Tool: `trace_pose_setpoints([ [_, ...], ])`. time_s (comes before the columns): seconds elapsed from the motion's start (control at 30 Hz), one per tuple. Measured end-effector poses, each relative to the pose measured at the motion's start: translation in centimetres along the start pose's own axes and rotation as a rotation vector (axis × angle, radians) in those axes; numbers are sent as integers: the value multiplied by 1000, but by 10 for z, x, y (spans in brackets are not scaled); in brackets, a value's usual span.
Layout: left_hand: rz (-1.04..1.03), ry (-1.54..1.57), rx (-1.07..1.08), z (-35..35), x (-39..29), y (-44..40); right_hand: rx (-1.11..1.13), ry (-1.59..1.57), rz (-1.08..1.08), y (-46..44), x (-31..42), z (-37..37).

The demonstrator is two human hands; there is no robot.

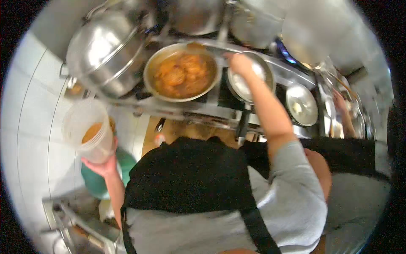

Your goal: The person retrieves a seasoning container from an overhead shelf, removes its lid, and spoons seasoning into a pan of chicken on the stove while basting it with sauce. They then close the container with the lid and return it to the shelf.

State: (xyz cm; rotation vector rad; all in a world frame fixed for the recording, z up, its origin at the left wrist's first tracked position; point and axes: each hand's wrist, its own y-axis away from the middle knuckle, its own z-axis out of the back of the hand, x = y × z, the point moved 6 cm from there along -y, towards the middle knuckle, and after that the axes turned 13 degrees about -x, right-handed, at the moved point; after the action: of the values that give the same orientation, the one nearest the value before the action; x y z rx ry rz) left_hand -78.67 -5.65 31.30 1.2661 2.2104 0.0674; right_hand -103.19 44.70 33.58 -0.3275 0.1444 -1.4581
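Observation:
My left hand [101,164] supports a tall clear plastic container [95,142] from below, tilted, with orange-brown contents inside. My right hand [240,64] is stretched over the stove, above the far part of a frying pan [270,80] with a dark handle. Its fingers look closed and point left, but blur hides what they hold. Left of that hand stands a wide pan [148,80] of chunky orange-brown food in sauce [182,76]. A blurred brown shape [196,46] shows at its far rim; I cannot tell whether it connects to my right hand.
A large domed metal pot [105,55] stands left on the stove, with more pots [196,17] behind. A smaller pan [302,103] holds something pale. A blue flame [287,53] burns at back right. Another person's hand [339,101] is at the right. A green bin-like container [95,184] is lower left.

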Motion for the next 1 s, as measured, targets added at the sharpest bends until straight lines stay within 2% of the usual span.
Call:
trace_pose_setpoints([
  [0.03,-22,-5,-40,6,-1,9,66,94,-61,-30,-20,-35],
  [0.07,-32,-7,-68,9,-1,15,61,92,8,-38,-3,-16],
  [0.13,-48,10,-65,13,-7,18,134,75,-29,-59,17,-5],
  [0.2,-50,40,-40,37,-13,24,205,164,114,-92,18,-37],
  [0.3,-77,32,-133,65,-26,33,176,163,138,-127,29,-71],
  [0.43,-136,23,-245,84,-35,44,278,287,210,-131,67,-85],
  [0.53,-114,15,-245,100,-42,37,234,286,116,-114,88,-33],
  [0.63,-63,18,-197,118,-54,29,-17,121,87,-77,90,38],
  [0.67,-47,19,-147,127,-62,23,-49,113,41,-66,81,39],
  [0.7,-153,-132,-259,141,-73,18,-96,111,-13,-52,68,33],
  [0.73,-146,-168,-242,145,-80,13,-194,78,71,-31,66,13],
  [0.77,-141,-204,-224,147,-86,8,-182,161,76,-1,84,8],
  [0.8,-13,-128,-90,141,-89,6,-154,-27,-143,22,63,-29],
  [0.83,-154,-203,-131,151,-97,-2,-161,-75,-121,46,89,-14],
  [0.87,-443,-297,-171,206,-113,-41,-149,55,-202,56,78,-54],
  [0.93,-1033,-557,-426,312,-142,-101,-131,-26,-325,85,91,-55],
  [1.0,-487,-151,-393,210,-142,-41,-197,-223,-407,109,123,4],
])
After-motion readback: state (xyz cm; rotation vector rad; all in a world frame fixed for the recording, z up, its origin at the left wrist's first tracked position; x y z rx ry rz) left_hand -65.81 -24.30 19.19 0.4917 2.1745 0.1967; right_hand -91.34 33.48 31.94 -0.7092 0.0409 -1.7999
